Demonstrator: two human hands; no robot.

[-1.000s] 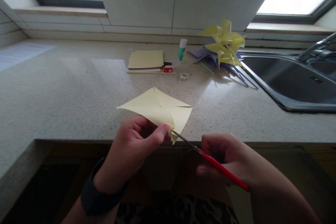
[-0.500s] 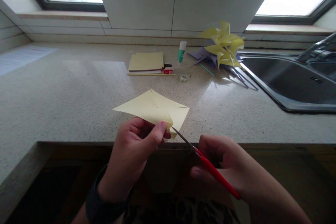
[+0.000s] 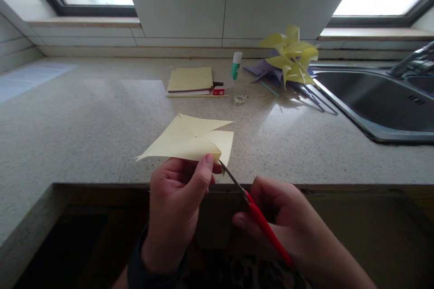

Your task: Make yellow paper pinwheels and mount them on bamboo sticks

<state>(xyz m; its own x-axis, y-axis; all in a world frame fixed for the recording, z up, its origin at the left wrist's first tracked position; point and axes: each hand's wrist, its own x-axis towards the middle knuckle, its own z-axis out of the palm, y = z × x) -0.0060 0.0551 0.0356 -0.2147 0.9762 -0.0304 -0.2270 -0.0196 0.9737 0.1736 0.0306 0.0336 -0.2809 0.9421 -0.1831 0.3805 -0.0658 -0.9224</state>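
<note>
Just above the near edge of the bench (image 3: 84, 144), a pale yellow paper square (image 3: 190, 141) with cuts running in from its corners is held up in the air. The left hand (image 3: 176, 203) is closed on its near corner, thumb pressed on top and fingers curled beneath. The right hand (image 3: 281, 221) is wrapped around the red handles of a pair of scissors (image 3: 251, 210); the blades lie nearly together, their tip touching the paper's near edge just right of the left thumb.

Farther back on the bench lie a stack of yellow paper (image 3: 190, 80), a small red box (image 3: 218, 91), a glue stick (image 3: 236, 65) standing upright and a roll of clear tape (image 3: 239, 99). To the far right, finished yellow pinwheels (image 3: 291, 56) rest beside the sink (image 3: 373, 99). Between the hands and those things the bench surface is bare, with wide open room to the left.
</note>
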